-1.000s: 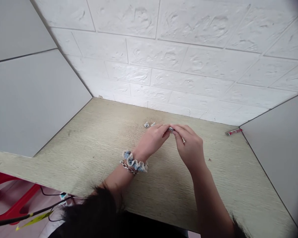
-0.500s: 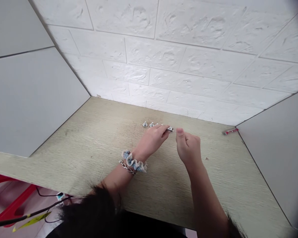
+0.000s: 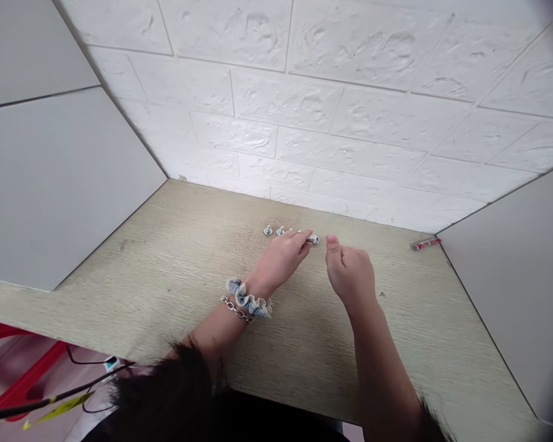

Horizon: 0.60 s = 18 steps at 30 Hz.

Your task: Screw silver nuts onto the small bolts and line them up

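Note:
My left hand (image 3: 283,255), with a scrunchie and a chain bracelet at the wrist, pinches a small shiny metal fitting (image 3: 314,240) that sticks out past its fingertips; its exact kind is hard to tell. My right hand (image 3: 351,273) is closed just to the right of it, thumb raised. Whatever its fingers may hold is hidden from me. Beyond my left hand, a screw with a wide round head (image 3: 268,230) stands point up on the wooden tabletop (image 3: 188,245). Another such screw (image 3: 280,231) is beside it, and more small metal pieces are partly covered by my hand.
A red and silver tool (image 3: 425,244) lies at the right against a grey panel (image 3: 511,288). Another grey panel (image 3: 69,190) borders the left. A white brick-patterned wall (image 3: 304,147) closes the back. Below the left edge are a red stool (image 3: 32,374) and cables (image 3: 59,396).
The metal fitting has turned slightly in my left fingers, so its round end shows more. My right fist has rotated a little. The screws stay where they were.

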Motion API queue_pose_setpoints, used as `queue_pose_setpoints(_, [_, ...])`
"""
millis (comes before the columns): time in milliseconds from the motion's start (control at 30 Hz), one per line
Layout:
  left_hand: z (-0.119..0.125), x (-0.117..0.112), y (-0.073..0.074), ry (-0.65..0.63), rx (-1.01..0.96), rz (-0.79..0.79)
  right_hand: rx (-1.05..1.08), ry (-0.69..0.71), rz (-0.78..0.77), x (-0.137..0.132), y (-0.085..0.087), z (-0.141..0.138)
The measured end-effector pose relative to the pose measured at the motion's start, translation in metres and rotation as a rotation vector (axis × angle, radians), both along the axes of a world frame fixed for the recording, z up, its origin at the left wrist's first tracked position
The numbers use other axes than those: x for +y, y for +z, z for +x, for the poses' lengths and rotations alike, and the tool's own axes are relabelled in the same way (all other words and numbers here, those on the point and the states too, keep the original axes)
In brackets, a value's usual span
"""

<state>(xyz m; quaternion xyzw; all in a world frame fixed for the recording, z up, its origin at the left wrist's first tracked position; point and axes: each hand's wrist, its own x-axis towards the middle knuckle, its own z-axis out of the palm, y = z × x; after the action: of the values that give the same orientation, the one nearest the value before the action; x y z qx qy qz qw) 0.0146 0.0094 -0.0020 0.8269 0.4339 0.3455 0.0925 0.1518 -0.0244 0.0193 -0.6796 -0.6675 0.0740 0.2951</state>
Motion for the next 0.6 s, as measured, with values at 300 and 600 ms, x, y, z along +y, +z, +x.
queue_pose_setpoints(300, [-0.0002,-0.0012,-0.0002,-0.009,0.01,0.013,0.13,0.172,0.106,0.0035,-0.0007,-0.0024])
queue_pose_setpoints(600, [0.0009,-0.0027,0.0017,0.0,0.019,0.015,0.271,0.021,0.009,-0.0012,0.0071,-0.003])
